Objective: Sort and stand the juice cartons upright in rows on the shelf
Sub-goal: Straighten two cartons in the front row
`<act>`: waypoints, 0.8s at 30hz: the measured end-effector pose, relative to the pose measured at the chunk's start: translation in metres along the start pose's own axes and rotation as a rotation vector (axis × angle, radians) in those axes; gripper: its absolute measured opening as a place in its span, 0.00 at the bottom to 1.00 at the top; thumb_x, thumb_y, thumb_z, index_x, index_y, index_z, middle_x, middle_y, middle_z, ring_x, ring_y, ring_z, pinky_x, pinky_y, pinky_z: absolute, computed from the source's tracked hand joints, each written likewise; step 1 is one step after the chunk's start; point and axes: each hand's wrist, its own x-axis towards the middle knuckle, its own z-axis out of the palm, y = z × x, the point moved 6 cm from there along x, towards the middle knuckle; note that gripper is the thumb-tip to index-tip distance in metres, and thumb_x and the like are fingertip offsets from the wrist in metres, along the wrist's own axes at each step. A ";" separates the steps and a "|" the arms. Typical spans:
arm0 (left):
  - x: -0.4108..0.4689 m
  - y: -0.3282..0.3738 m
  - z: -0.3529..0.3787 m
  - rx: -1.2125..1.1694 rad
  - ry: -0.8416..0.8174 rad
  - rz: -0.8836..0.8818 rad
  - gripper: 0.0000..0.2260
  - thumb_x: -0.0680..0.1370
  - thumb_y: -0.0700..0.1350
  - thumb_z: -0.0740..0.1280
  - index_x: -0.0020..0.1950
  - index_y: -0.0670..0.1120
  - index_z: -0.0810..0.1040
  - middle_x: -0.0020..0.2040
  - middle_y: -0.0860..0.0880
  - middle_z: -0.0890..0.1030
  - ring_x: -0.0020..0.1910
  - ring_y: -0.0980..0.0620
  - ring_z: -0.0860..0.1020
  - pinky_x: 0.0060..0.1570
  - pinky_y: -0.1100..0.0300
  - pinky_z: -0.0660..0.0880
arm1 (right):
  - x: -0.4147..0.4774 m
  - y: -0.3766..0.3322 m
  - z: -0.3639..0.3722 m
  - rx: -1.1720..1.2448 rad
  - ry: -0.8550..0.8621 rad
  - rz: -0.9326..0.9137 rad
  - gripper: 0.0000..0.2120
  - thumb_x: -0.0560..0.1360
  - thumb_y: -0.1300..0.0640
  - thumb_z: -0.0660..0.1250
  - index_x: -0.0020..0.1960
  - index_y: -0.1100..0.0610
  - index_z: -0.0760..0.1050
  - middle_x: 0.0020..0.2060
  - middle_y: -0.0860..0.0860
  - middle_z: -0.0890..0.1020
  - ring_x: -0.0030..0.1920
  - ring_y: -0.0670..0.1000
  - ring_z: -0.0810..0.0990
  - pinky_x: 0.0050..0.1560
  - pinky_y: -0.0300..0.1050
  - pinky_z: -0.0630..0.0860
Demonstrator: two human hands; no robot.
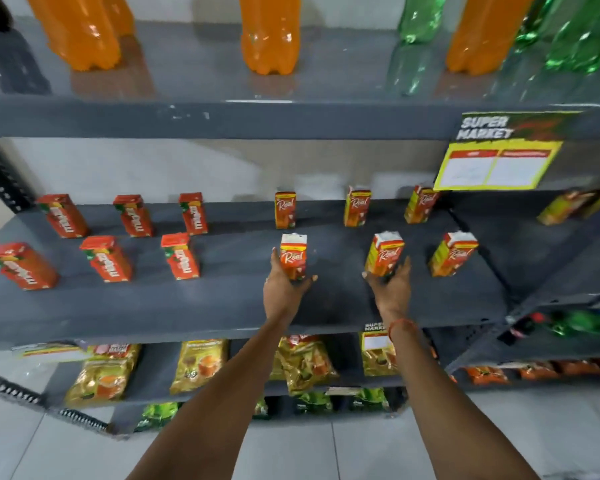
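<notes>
Red cartons (189,256): twelve upright, six per brand; hands (284,284) grip two.

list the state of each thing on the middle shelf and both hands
left hand: gripping a Real carton, upright
right hand: gripping a second Real carton, upright, slightly tilted
third front Real carton: standing free
back Real cartons: three upright in a row
red cartons: six upright, two rows of three
shelf: front strip bare
</notes>
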 end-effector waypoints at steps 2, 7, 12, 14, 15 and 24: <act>0.005 -0.002 -0.001 0.027 0.065 0.028 0.34 0.70 0.51 0.74 0.70 0.46 0.61 0.59 0.43 0.79 0.56 0.40 0.76 0.53 0.48 0.73 | 0.001 -0.005 0.001 -0.034 0.040 -0.053 0.27 0.68 0.60 0.74 0.61 0.66 0.67 0.55 0.65 0.80 0.55 0.64 0.79 0.49 0.51 0.73; 0.016 -0.005 -0.001 0.088 0.125 0.038 0.20 0.72 0.51 0.72 0.57 0.45 0.69 0.54 0.43 0.80 0.52 0.40 0.77 0.52 0.46 0.73 | -0.002 -0.016 0.012 -0.046 0.057 -0.093 0.20 0.70 0.57 0.73 0.55 0.64 0.70 0.51 0.63 0.81 0.52 0.63 0.79 0.44 0.43 0.66; 0.018 -0.006 0.001 0.103 0.150 0.044 0.20 0.72 0.53 0.72 0.56 0.45 0.70 0.54 0.44 0.80 0.52 0.42 0.78 0.55 0.43 0.73 | -0.002 -0.014 0.017 -0.079 0.063 -0.107 0.22 0.69 0.51 0.72 0.56 0.61 0.70 0.52 0.61 0.82 0.53 0.61 0.80 0.46 0.45 0.71; 0.018 -0.006 0.001 0.102 0.154 0.053 0.21 0.71 0.53 0.72 0.57 0.45 0.70 0.53 0.44 0.81 0.51 0.43 0.78 0.55 0.43 0.73 | -0.002 -0.014 0.018 -0.088 0.067 -0.110 0.22 0.69 0.50 0.72 0.57 0.60 0.70 0.53 0.60 0.82 0.53 0.61 0.80 0.48 0.48 0.74; 0.018 -0.006 0.001 0.103 0.154 0.054 0.21 0.71 0.53 0.72 0.57 0.45 0.70 0.53 0.44 0.81 0.51 0.43 0.78 0.55 0.43 0.74 | -0.003 -0.015 0.018 -0.093 0.071 -0.111 0.23 0.69 0.50 0.72 0.57 0.60 0.70 0.53 0.60 0.81 0.53 0.61 0.80 0.49 0.50 0.75; 0.017 -0.004 -0.001 0.120 0.106 0.047 0.23 0.71 0.54 0.72 0.58 0.44 0.70 0.55 0.43 0.80 0.53 0.43 0.77 0.57 0.44 0.72 | -0.004 -0.015 0.017 -0.110 0.043 -0.113 0.22 0.71 0.51 0.71 0.58 0.62 0.70 0.54 0.61 0.80 0.54 0.61 0.79 0.49 0.47 0.73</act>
